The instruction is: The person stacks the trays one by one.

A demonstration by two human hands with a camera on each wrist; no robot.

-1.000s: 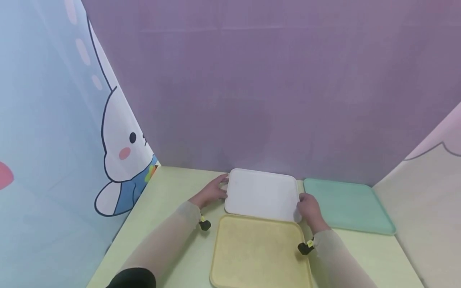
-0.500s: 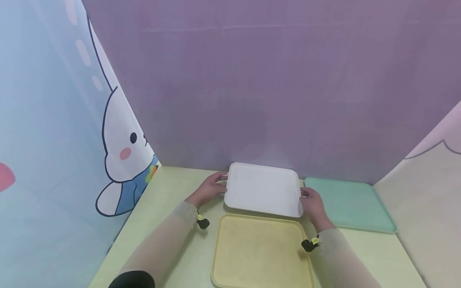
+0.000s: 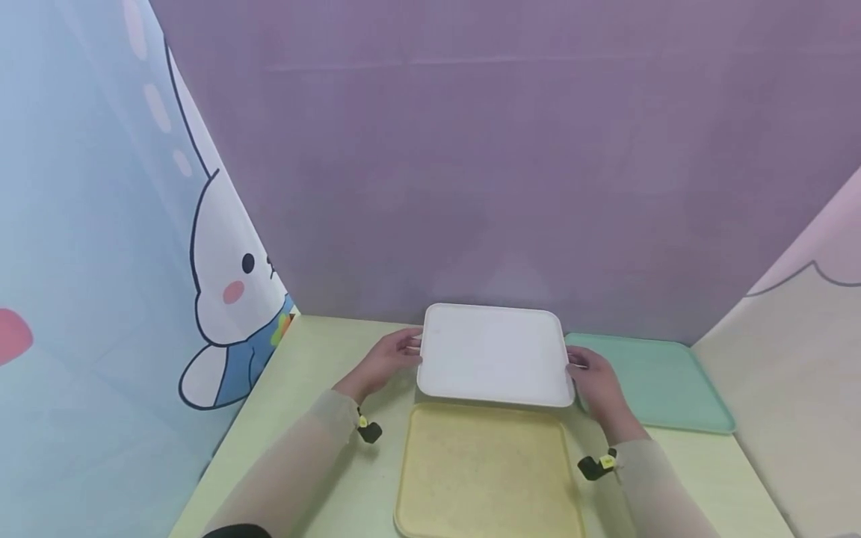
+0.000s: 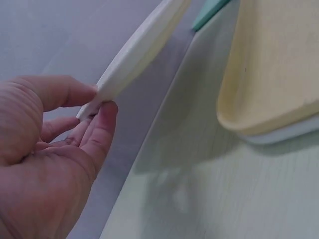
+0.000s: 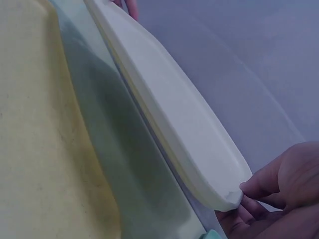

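Hands hold a white tray [image 3: 494, 353] by its short ends, left hand [image 3: 390, 359] and right hand [image 3: 595, 381], raised and tilted above the desk [image 3: 316, 418], beyond a yellow tray [image 3: 484, 471]; a green tray [image 3: 655, 385] lies right.

Left wrist: thumb and fingers [image 4: 99, 124] pinch the smooth, rounded rim, likely for balance.

Right wrist: fingers [image 5: 261, 181] curl around the plastic corner.

1. Both arms reach forward in pale sleeves, one to each side of the white tray [image 3: 494, 354].
2. The left hand [image 3: 389, 359] pinches the tray's left edge between thumb and fingertips.
3. The right hand [image 3: 595, 382] grips the tray's right edge, fingers curled beneath its rim.
4. A small dark device sits at each wrist.
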